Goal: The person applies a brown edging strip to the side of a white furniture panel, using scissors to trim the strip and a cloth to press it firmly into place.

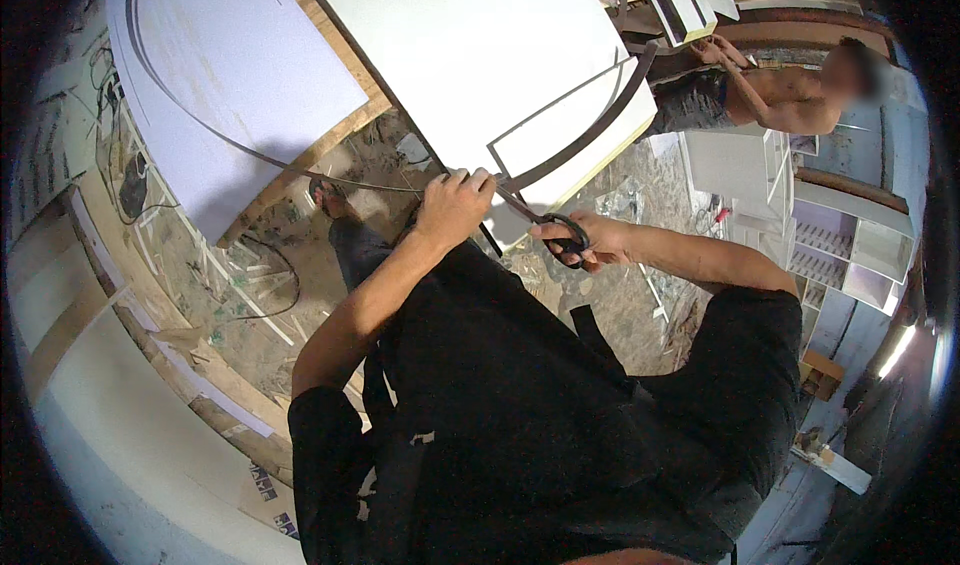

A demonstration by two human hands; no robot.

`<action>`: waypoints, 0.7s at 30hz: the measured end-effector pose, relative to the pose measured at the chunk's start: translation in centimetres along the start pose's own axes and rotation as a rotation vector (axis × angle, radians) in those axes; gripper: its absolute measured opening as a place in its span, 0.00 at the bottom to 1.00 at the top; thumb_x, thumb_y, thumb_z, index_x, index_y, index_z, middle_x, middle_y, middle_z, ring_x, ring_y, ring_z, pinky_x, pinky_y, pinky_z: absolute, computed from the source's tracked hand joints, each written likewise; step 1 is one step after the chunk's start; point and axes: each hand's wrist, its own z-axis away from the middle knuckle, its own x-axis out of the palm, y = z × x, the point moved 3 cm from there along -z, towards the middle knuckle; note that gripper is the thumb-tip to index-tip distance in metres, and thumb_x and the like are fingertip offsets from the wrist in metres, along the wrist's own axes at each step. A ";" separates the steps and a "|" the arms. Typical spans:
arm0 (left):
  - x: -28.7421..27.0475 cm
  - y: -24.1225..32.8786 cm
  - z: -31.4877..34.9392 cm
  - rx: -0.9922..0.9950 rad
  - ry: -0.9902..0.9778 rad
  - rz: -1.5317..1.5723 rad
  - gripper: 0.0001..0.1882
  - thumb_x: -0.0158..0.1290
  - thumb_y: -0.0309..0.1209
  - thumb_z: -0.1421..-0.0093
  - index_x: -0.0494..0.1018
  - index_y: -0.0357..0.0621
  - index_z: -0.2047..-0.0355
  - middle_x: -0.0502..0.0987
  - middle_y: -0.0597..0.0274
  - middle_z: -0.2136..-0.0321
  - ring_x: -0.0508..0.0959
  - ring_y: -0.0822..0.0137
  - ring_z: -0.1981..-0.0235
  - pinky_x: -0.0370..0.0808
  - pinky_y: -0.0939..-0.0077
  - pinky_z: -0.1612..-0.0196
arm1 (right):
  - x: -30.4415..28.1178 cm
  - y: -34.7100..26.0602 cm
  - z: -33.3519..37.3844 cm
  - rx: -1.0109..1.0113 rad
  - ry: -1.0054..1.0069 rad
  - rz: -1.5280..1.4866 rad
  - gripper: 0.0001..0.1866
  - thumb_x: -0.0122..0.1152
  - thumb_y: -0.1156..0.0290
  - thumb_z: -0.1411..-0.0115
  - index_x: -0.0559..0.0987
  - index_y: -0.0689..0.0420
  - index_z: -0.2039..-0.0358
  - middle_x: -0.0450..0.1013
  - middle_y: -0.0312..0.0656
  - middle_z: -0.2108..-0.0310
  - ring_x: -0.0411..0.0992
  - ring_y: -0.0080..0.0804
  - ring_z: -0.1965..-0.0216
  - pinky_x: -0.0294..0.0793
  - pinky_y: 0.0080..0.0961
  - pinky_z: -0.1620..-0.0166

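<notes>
My left hand (455, 205) is closed on a long, thin dark strip (598, 132), at the near corner of a large white panel (450, 45). The strip curves over the panel on the right and loops away to the far left. In my right hand (607, 239) is a pair of black-handled scissors (570, 227), fingers wrapped through the handles. Its blades point left to the strip, just beside my left hand. I cannot tell whether the blades touch the strip.
A pale lilac panel (230, 85) on a wooden board lies to the left. Scraps and offcuts litter the floor (270, 285). At the far right, another person (780, 105) holds a stack of white panels (680, 10). White shelf units (830, 230) stand along the right wall.
</notes>
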 end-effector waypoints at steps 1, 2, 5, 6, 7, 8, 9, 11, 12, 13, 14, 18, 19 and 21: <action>-0.2 -0.2 -0.2 -0.011 0.004 -0.001 0.12 0.52 0.29 0.49 0.78 0.49 0.64 0.76 0.69 0.68 0.78 0.65 0.69 0.76 0.69 0.69 | 0.0 0.1 -0.3 -0.007 -0.021 -0.001 0.29 0.63 0.35 0.50 0.70 0.51 0.80 0.65 0.31 0.87 0.61 0.19 0.90 0.60 0.19 0.87; -0.6 -0.5 -0.5 -0.032 0.018 0.010 0.11 0.52 0.29 0.49 0.77 0.48 0.64 0.76 0.69 0.67 0.78 0.65 0.67 0.76 0.68 0.69 | -0.1 0.3 -0.5 -0.020 -0.033 -0.013 0.30 0.62 0.34 0.50 0.70 0.51 0.79 0.65 0.32 0.86 0.62 0.19 0.89 0.61 0.19 0.86; -2.3 -1.3 -1.2 -0.101 0.103 0.080 0.09 0.52 0.28 0.46 0.76 0.50 0.64 0.77 0.69 0.66 0.79 0.65 0.67 0.77 0.66 0.71 | 0.2 0.8 -0.2 -0.005 -0.173 0.022 0.36 0.49 0.25 0.50 0.70 0.50 0.76 0.65 0.33 0.82 0.66 0.21 0.80 0.67 0.21 0.82; -2.8 -1.7 -1.5 -0.106 0.155 0.074 0.08 0.53 0.29 0.46 0.76 0.50 0.65 0.77 0.69 0.66 0.79 0.64 0.68 0.77 0.66 0.71 | 0.3 0.8 -0.1 -0.005 -0.211 0.059 0.37 0.47 0.22 0.51 0.69 0.50 0.77 0.65 0.34 0.81 0.67 0.21 0.79 0.68 0.24 0.81; -3.3 -2.0 -1.9 -0.110 0.207 0.072 0.08 0.53 0.29 0.45 0.76 0.50 0.65 0.77 0.70 0.67 0.79 0.64 0.70 0.77 0.66 0.71 | 0.0 1.3 -0.3 -0.005 -0.252 0.079 0.39 0.46 0.20 0.53 0.69 0.49 0.77 0.64 0.33 0.81 0.68 0.24 0.75 0.69 0.26 0.79; -3.9 -2.2 -2.1 -0.116 0.250 0.068 0.07 0.53 0.29 0.45 0.76 0.50 0.65 0.77 0.70 0.68 0.79 0.63 0.71 0.77 0.66 0.72 | -0.2 2.0 -0.5 -0.031 -0.262 0.106 0.38 0.47 0.20 0.53 0.69 0.49 0.77 0.65 0.34 0.80 0.67 0.24 0.75 0.68 0.26 0.79; -4.5 -2.4 -2.6 -0.123 0.261 0.106 0.05 0.53 0.30 0.42 0.76 0.51 0.66 0.77 0.69 0.69 0.79 0.61 0.71 0.77 0.66 0.72 | -0.4 3.0 -0.6 -0.057 -0.269 0.133 0.38 0.48 0.21 0.53 0.70 0.49 0.77 0.65 0.34 0.80 0.67 0.24 0.76 0.68 0.26 0.79; -5.1 -2.5 -3.1 -0.133 0.264 0.105 0.04 0.53 0.31 0.40 0.77 0.48 0.67 0.78 0.66 0.69 0.80 0.61 0.71 0.76 0.68 0.71 | -0.6 5.5 -1.0 -0.125 -0.291 0.164 0.37 0.51 0.23 0.53 0.71 0.50 0.76 0.64 0.33 0.80 0.67 0.24 0.76 0.64 0.23 0.80; -5.6 -2.8 -3.5 -0.142 0.275 0.095 0.05 0.53 0.31 0.39 0.77 0.47 0.67 0.79 0.64 0.69 0.80 0.60 0.71 0.75 0.70 0.71 | -0.4 5.7 -0.9 -0.186 -0.266 0.246 0.37 0.52 0.23 0.54 0.72 0.51 0.75 0.64 0.33 0.80 0.67 0.24 0.75 0.64 0.23 0.80; -5.8 -3.2 -3.6 -0.141 0.298 0.098 0.06 0.53 0.31 0.39 0.77 0.46 0.65 0.79 0.63 0.69 0.80 0.59 0.71 0.75 0.69 0.71 | 0.0 5.8 -0.6 -0.246 -0.237 0.326 0.38 0.54 0.23 0.54 0.73 0.51 0.74 0.64 0.33 0.80 0.67 0.24 0.75 0.64 0.23 0.79; -5.8 -3.4 -3.8 -0.143 0.305 0.071 0.05 0.53 0.32 0.39 0.77 0.47 0.65 0.79 0.64 0.69 0.80 0.59 0.71 0.75 0.69 0.71 | 0.3 6.3 -0.4 -0.309 -0.196 0.391 0.38 0.55 0.24 0.54 0.74 0.52 0.73 0.64 0.33 0.80 0.67 0.24 0.75 0.64 0.23 0.79; -4.9 -3.4 -5.5 -0.119 0.217 0.234 0.10 0.50 0.33 0.36 0.76 0.43 0.59 0.80 0.56 0.65 0.80 0.53 0.67 0.77 0.67 0.67 | 0.6 6.6 -2.4 -0.607 0.184 0.475 0.44 0.55 0.24 0.55 0.77 0.61 0.67 0.63 0.36 0.79 0.68 0.25 0.74 0.65 0.22 0.77; -3.6 -3.6 -5.8 -0.160 0.071 0.269 0.14 0.50 0.37 0.36 0.76 0.42 0.58 0.80 0.55 0.63 0.81 0.53 0.65 0.77 0.66 0.64 | 0.9 8.5 -5.8 -0.595 0.104 0.236 0.47 0.53 0.23 0.55 0.76 0.63 0.65 0.63 0.36 0.79 0.69 0.26 0.75 0.66 0.23 0.79; -1.9 -4.7 -6.9 -0.334 -0.351 0.265 0.21 0.50 0.45 0.37 0.77 0.40 0.56 0.80 0.51 0.61 0.81 0.52 0.61 0.76 0.65 0.58 | 1.6 5.4 -5.2 -0.552 -0.106 0.187 0.43 0.51 0.22 0.53 0.73 0.58 0.70 0.63 0.34 0.79 0.66 0.24 0.76 0.64 0.23 0.80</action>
